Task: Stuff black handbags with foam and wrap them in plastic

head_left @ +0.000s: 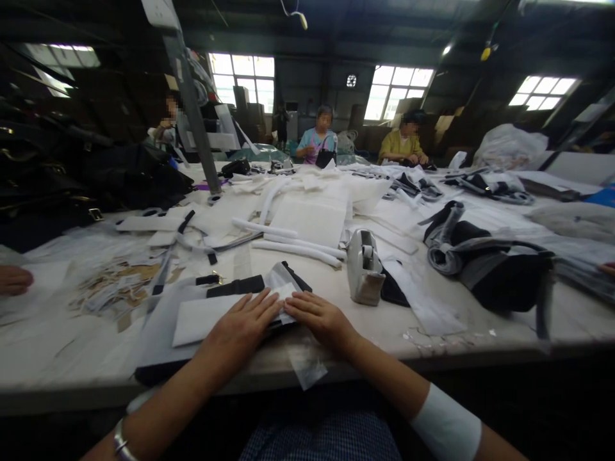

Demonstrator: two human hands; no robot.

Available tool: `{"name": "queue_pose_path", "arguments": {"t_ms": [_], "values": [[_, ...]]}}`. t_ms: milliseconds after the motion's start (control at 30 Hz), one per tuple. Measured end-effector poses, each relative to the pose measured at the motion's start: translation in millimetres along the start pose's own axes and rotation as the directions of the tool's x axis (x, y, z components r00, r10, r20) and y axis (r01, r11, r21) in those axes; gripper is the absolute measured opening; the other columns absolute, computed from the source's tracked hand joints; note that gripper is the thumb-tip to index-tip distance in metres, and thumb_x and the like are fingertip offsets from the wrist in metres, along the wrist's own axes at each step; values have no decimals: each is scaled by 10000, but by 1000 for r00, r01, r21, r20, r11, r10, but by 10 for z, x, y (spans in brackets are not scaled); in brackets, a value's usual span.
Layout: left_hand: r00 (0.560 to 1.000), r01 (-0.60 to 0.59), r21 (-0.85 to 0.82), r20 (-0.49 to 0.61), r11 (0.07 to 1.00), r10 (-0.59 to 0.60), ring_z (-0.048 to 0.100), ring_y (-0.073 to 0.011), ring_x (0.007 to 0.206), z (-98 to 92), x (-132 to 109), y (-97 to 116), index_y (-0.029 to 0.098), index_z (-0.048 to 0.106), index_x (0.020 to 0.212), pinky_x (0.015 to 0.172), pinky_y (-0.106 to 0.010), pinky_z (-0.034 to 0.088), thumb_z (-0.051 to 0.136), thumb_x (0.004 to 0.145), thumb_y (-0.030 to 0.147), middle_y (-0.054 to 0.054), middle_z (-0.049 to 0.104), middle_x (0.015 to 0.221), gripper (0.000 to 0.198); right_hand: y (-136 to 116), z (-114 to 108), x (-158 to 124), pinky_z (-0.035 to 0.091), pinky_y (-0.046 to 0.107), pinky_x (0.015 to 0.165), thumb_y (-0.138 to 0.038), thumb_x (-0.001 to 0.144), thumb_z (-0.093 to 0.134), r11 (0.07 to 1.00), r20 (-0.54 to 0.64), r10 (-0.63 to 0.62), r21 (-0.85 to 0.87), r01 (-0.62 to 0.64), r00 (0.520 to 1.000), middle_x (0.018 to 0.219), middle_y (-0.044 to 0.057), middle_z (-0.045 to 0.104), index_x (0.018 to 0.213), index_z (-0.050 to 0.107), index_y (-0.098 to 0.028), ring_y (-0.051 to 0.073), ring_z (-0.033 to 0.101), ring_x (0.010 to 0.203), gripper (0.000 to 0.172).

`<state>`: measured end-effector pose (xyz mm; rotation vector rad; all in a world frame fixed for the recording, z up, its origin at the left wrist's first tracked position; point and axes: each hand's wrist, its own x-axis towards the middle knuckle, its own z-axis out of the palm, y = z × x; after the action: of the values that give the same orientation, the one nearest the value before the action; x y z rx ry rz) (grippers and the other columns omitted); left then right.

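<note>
My left hand (245, 323) lies palm down with its fingers stretched out on white wrapping material. From the other side my right hand (324, 320) presses flat, its fingertips almost meeting the left ones over a small white sheet (287, 296). A white padding strip (202, 320) runs out from under my left hand, on top of a translucent sheet (158, 333). Beneath these shows a black item (161, 371), mostly hidden, perhaps a bag. Black strap pieces (235, 286) lie just beyond my fingers. A grey tape dispenser (365, 269) stands to the right of my right hand.
White padding rolls (298, 250) and stacked white sheets (307, 214) cover the table's middle. A wrapped black bundle (500, 269) lies right; black bags (96, 166) are piled left. Paper scraps (118, 288) lie near another person's hand (14, 280). Several people sit across the table.
</note>
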<state>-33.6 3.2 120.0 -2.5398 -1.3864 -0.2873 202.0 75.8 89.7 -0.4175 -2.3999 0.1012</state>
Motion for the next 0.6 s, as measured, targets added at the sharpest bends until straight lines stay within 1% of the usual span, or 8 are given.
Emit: {"name": "queue_pose_path", "arguments": {"t_ms": [67,167,300,367,467,533,567,600], "values": [[1000,11,17,-9,1000,-11,365,-238,1412,17,-24,36,158,393,1440,1118,-453,380,451,905,51,-113,399,1529,549,-10,-7,-7,440,400,1108,-125,1003,451,999,4,2,32,-3,1000,1336,69,628,1347,553,-202,176,511,1315,367],[1000,16,-37,-12,999,-16,388,-215,1399,40,-79,98,149,339,1473,1127,-434,377,433,907,57,-113,405,1526,580,-32,-34,-32,448,406,1096,-148,992,490,995,-21,22,98,-20,1000,1306,82,648,1314,582,-204,179,535,1293,339],[999,36,-101,-10,994,-37,422,-199,1378,20,-96,119,219,233,1526,1104,-412,414,429,921,67,-82,432,1512,654,-22,-37,-39,477,416,1066,-147,975,519,979,-134,40,205,-12,990,1218,103,696,1198,659,-195,184,575,1251,268],[999,33,-89,3,995,-33,435,-209,1369,0,-84,116,259,230,1529,1094,-417,426,435,920,63,-73,429,1515,673,-12,-39,-40,486,417,1057,-139,976,508,970,-169,49,242,-7,984,1193,102,706,1166,676,-196,184,589,1234,259],[999,37,-56,28,998,-36,443,-221,1364,-16,-67,110,304,259,1520,1092,-426,429,442,922,60,-66,410,1527,671,-29,-92,-103,492,417,1052,-115,973,498,969,-172,47,247,-3,984,1186,103,707,1155,677,-188,186,585,1238,265],[998,44,-56,42,997,-42,440,-217,1366,-15,-64,105,308,256,1520,1094,-421,429,447,932,74,-67,407,1528,661,-74,-174,-211,489,407,1053,-81,968,485,974,-167,66,225,-28,984,1200,108,699,1168,664,-180,178,574,1249,287],[998,45,-61,47,997,-42,437,-214,1369,-12,-65,103,309,256,1520,1095,-420,427,448,938,82,-65,408,1529,654,-106,-227,-280,476,406,1064,-76,967,484,976,-144,84,209,-53,986,1222,115,688,1197,647,-176,174,564,1259,299],[998,46,-69,54,997,-42,432,-210,1372,-9,-67,101,311,256,1520,1099,-419,425,449,942,87,-62,406,1530,649,-142,-286,-354,451,418,1085,-102,968,501,978,-88,98,192,-80,991,1259,126,667,1244,617,-171,179,544,1280,307]]}}
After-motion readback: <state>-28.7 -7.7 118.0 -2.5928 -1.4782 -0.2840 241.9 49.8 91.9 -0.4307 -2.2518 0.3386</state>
